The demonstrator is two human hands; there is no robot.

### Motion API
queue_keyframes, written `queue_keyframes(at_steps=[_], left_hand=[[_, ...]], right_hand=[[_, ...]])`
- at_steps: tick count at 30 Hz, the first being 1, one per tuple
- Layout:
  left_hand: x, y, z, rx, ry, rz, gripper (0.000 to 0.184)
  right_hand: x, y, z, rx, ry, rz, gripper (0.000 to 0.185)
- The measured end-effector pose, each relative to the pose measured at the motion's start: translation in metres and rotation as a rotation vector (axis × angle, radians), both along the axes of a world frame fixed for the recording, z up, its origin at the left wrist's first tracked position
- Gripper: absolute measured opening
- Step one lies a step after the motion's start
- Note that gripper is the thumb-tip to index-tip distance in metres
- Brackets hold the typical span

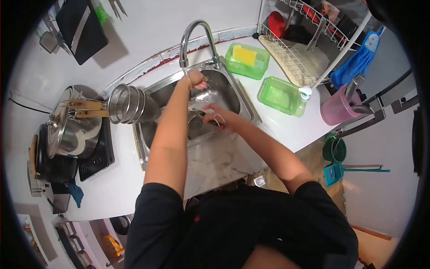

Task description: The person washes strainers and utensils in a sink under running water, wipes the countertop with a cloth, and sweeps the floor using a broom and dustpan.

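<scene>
One bare left hand (197, 80) under the faucet (183, 53), right hand (221, 118) over the sink (230, 92), both grips unclear

i can see a white countertop (107, 190) around this corner, with a steel sink (245, 99) set into it; two green plastic tubs (277, 96) sit right of the basin, a pink holder (333, 112) beyond them, a black hob (96, 161) on the left.

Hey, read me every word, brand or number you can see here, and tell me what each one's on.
No text can be read.
Label on the teal dustpan: too small to read.
Black cooktop: faint panel marks, too small to read.
Yellow packet: any print is too blurred.
</scene>
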State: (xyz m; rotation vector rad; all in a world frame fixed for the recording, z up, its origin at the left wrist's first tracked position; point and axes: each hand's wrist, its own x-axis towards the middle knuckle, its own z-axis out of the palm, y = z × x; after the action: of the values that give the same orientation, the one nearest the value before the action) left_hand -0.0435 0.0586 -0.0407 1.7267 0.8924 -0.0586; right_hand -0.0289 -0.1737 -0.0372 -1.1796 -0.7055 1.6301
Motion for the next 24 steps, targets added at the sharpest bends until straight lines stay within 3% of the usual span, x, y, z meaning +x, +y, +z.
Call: queue_keyframes(at_steps=[2,4,7,8,9,11,13,14,15,17,18,20,23,24], left_hand=[[-0.008,-0.001,-0.005,0.303,0.233,-0.195,0.022],[-0.033,-0.036,0.032,0.608,0.549,-0.432,0.031],[-0.069,-0.076,0.060,0.401,0.560,0.054,0.049],[-0.084,-0.075,0.051,0.327,0.373,0.111,0.063],[-0.095,-0.062,0.025,-0.100,0.197,0.170,0.053],[-0.108,-0.067,0.017,-0.326,0.090,0.234,0.041],[-0.112,-0.106,0.039,-0.419,-0.094,0.527,0.033],[-0.116,-0.120,0.048,-0.459,-0.188,0.672,0.031],[-0.128,-0.114,0.020,-0.552,-0.265,0.592,0.027],[-0.138,-0.133,0.020,-0.504,-0.252,0.557,0.029],[-0.145,-0.145,0.025,-0.309,-0.230,0.449,0.033],[-0.155,-0.154,0.042,-0.287,-0.249,0.444,0.036],[-0.169,-0.157,0.061,-0.155,-0.257,0.447,0.044],[-0.173,-0.157,0.064,-0.059,-0.246,0.420,0.046]], right_hand=[[-0.001,-0.002,0.026,-0.030,0.058,-0.126,0.050],[-0.013,-0.003,0.037,0.076,0.013,-0.255,0.041],[-0.037,0.018,0.002,0.394,-0.204,-0.446,0.036],[-0.048,0.033,-0.027,0.584,-0.357,-0.528,0.036],[-0.055,0.042,-0.041,0.772,-0.511,-0.609,0.035],[-0.065,0.024,-0.011,0.675,-0.632,-0.449,0.024],[-0.061,0.015,0.009,0.677,-0.796,-0.240,0.016],[-0.054,0.010,0.035,0.519,-0.919,-0.180,0.016],[-0.044,0.019,0.036,0.591,-1.002,-0.229,0.017],[-0.024,0.044,0.039,0.732,-1.166,-0.329,0.022],[-0.022,0.052,0.037,0.816,-1.031,-0.274,0.023],[-0.020,0.065,0.030,0.966,-0.756,-0.173,0.026],[-0.014,0.084,0.023,1.159,-1.135,-0.015,0.026],[-0.009,0.096,0.024,1.235,-1.074,0.016,0.028]])
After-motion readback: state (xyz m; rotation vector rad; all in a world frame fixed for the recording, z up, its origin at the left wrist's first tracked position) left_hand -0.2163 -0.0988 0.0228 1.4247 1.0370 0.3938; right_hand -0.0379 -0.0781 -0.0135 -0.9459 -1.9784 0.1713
